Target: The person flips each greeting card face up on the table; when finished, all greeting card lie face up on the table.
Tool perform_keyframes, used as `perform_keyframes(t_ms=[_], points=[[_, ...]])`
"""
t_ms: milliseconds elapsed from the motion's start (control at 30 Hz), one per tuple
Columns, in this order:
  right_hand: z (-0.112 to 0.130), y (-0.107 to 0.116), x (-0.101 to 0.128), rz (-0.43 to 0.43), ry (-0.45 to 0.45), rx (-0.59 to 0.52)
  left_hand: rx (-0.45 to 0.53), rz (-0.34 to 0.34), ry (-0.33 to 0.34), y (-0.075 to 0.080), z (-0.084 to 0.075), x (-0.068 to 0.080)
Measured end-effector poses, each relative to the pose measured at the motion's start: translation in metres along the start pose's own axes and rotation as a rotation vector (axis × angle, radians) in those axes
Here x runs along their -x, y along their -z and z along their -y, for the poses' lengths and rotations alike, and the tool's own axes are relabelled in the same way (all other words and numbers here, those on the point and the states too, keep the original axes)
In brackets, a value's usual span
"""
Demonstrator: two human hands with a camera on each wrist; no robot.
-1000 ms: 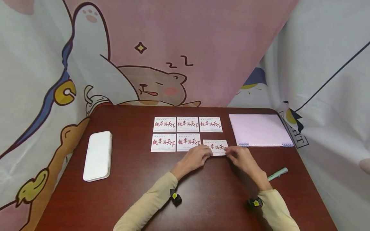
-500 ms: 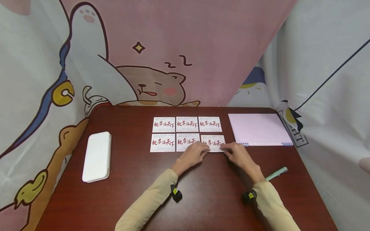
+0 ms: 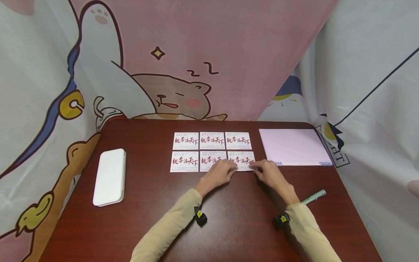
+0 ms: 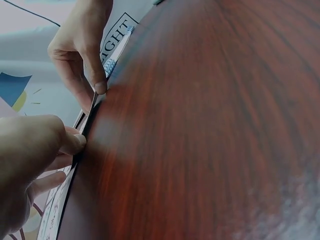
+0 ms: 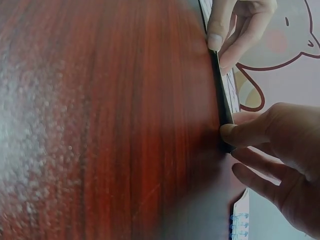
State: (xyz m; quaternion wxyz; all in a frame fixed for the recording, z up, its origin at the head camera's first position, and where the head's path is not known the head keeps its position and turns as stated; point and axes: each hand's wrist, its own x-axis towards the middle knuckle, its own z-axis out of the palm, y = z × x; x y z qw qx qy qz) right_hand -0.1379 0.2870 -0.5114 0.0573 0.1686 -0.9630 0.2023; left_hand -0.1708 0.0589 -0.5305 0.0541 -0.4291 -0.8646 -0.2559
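Note:
Between both hands lies a white card with red characters (image 3: 241, 158), at the right end of the nearer of two card rows. My left hand (image 3: 218, 174) pinches its near left corner and partly covers the middle card (image 3: 211, 158) beside it. At the near right corner my right hand (image 3: 271, 176) pinches the same card. Both wrist views show the card's near edge slightly raised, with a dark shadow under it. Matching cards lie at the near left (image 3: 184, 161) and along the far row (image 3: 212, 141).
To the right rests a pink spiral-bound notebook (image 3: 296, 147), with a light green pen (image 3: 314, 197) nearer, partly behind the right forearm. A white oblong case (image 3: 110, 177) lies at the left of the dark red wooden table (image 3: 157, 225). Printed curtains surround its back and sides.
Both hands have moved the held card away from the person and slightly left, bringing it level with its row. Over the last half second it has shifted only slightly.

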Motion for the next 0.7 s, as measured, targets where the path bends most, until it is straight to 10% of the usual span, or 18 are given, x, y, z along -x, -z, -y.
perform_keyframes(t_ms=[700], points=[[0.01, 0.0, 0.004, -0.186, 0.089, -0.041, -0.122, -0.112, -0.061, 0.005, -0.006, 0.011]])
